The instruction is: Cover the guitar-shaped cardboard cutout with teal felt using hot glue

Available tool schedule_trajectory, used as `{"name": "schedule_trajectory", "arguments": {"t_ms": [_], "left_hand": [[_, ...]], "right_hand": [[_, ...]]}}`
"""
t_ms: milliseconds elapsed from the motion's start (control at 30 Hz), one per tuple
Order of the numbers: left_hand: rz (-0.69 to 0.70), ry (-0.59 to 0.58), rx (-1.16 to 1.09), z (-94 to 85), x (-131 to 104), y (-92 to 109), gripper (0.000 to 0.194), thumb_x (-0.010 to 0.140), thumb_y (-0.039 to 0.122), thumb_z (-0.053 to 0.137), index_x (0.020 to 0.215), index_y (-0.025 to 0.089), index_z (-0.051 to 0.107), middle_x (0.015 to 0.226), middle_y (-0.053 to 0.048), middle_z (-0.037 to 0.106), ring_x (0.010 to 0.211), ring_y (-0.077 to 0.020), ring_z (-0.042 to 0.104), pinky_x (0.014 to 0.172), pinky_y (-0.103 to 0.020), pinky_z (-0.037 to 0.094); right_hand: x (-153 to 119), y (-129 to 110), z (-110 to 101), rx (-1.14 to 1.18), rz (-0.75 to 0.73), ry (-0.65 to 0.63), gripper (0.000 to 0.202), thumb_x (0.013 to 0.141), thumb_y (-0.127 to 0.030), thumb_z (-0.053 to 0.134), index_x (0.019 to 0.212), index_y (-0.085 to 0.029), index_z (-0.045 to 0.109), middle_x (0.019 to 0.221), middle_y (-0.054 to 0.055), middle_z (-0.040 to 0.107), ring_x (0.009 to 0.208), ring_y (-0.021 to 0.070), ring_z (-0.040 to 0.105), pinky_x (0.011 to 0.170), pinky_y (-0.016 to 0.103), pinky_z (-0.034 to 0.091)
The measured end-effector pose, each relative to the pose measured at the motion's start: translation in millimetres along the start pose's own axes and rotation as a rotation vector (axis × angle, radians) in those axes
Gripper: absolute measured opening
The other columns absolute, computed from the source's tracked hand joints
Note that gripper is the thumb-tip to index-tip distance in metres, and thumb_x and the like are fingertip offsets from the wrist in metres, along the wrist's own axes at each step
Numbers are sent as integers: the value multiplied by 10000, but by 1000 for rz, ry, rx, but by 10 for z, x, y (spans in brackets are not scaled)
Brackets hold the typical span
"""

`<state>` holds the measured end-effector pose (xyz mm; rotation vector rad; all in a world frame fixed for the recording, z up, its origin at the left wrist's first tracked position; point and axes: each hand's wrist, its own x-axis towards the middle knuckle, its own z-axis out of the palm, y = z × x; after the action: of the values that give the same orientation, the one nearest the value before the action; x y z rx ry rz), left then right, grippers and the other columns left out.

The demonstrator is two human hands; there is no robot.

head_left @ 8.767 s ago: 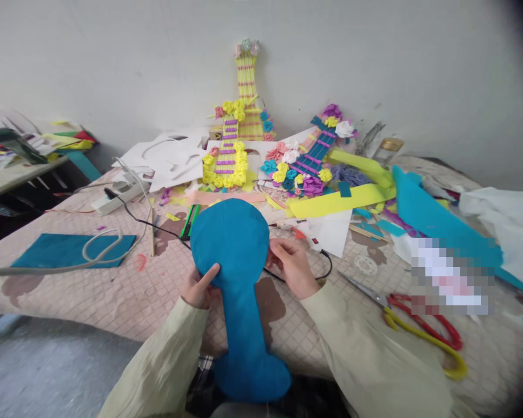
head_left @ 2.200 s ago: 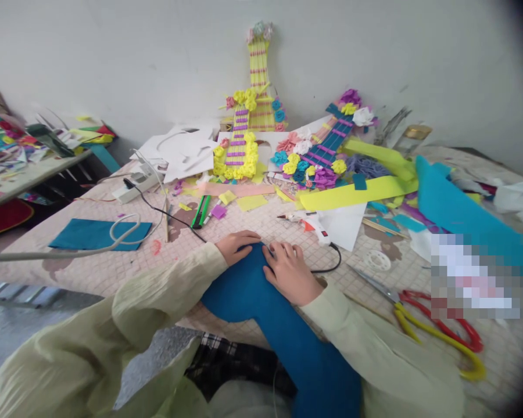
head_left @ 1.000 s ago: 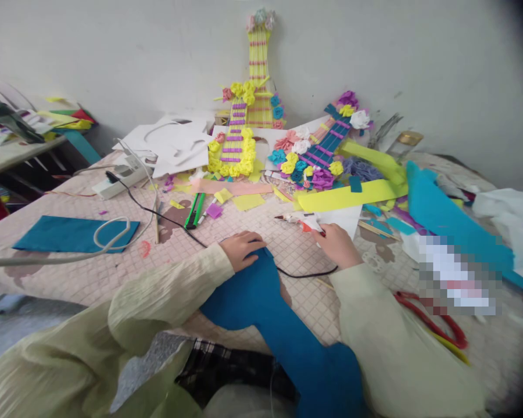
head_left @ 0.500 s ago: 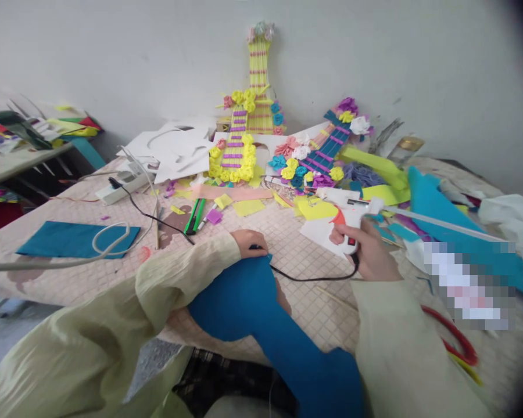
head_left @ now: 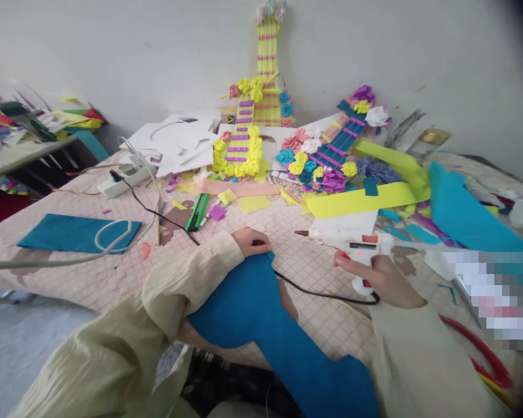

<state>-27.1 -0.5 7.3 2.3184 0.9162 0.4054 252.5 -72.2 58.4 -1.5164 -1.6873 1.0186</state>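
Observation:
A blue guitar-shaped cutout [head_left: 239, 302] lies at the near table edge, its narrow end reaching toward my lap. My left hand [head_left: 251, 241] has its fingers curled over the far edge of this cutout, pinching it; the fingertips are partly hidden. My right hand [head_left: 392, 281] is wrapped around the grip of a white hot glue gun [head_left: 331, 234], a finger by its orange trigger. The dark nozzle points left, toward the cutout but apart from it. From the handle a black cord [head_left: 326, 293] runs left and passes behind the cutout.
A green utility knife [head_left: 197, 212], a folded blue sheet [head_left: 65, 232] and a white power strip [head_left: 126, 179] lie on the left. Decorated paper guitars [head_left: 244, 136] lean by the wall. Yellow crepe paper [head_left: 361, 200] and red-handled scissors [head_left: 483, 348] are on the right.
My right hand has brought the glue gun nearer to me, and its nozzle now shows clearly, pointing left. My left hand keeps its hold on the cutout. The view has shifted slightly.

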Motion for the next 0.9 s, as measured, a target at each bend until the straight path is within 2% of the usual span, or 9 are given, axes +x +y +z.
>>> {"name": "schedule_trajectory", "arguments": {"t_ms": [133, 200, 400, 500, 633, 767, 900], "left_hand": [[-13, 21, -114, 38, -47, -44, 236, 756, 321, 534, 838, 136, 656, 743, -38, 679, 638, -99, 599, 602, -168, 447], [-7, 26, -172, 44, -61, -49, 211, 725, 280, 555, 838, 133, 657, 758, -41, 681, 654, -104, 608, 619, -172, 457], [-57, 62, -75, 1, -33, 45, 198, 757, 281, 520, 751, 140, 659, 650, -11, 661, 593, -83, 586, 579, -159, 431], [-100, 88, -60, -30, -26, 102, 171, 740, 280, 548, 752, 148, 657, 626, 0, 653, 588, -81, 582, 585, -163, 431], [-134, 126, -41, -47, -32, 146, 163, 735, 281, 553, 726, 152, 651, 611, 4, 645, 579, -85, 578, 580, -176, 428], [-171, 158, -19, -31, -25, 169, 172, 729, 298, 564, 705, 151, 651, 612, 1, 647, 590, -93, 584, 577, -185, 425], [-174, 165, -4, -13, -21, 184, 182, 727, 308, 564, 683, 153, 648, 607, 6, 645, 596, -95, 585, 569, -183, 420]], "right_hand": [[-16, -8, -17, -106, -63, -181, 262, 738, -452, 544, 820, -210, 604, 842, 37, 660, 826, 222, 601, 783, 356, 473], [-24, -1, -6, -176, -98, -220, 255, 761, -444, 516, 843, -218, 602, 834, 36, 662, 804, 215, 606, 762, 344, 482], [-67, 34, 100, -388, -211, -148, 256, 728, -448, 536, 833, -228, 616, 827, 45, 669, 879, 260, 600, 775, 379, 474], [-81, 34, 149, -413, -193, -150, 269, 727, -454, 530, 839, -227, 621, 829, 49, 679, 871, 271, 608, 732, 371, 490], [-83, 24, 191, -425, -176, -149, 281, 721, -451, 540, 855, -219, 624, 864, 54, 677, 864, 277, 609, 750, 378, 482], [-78, 18, 213, -401, -140, -107, 284, 697, -465, 555, 805, -213, 627, 792, 57, 670, 854, 286, 605, 768, 387, 468], [-74, -9, 228, -377, -109, -145, 294, 696, -482, 553, 811, -222, 628, 804, 47, 671, 843, 273, 604, 772, 373, 461]]}}
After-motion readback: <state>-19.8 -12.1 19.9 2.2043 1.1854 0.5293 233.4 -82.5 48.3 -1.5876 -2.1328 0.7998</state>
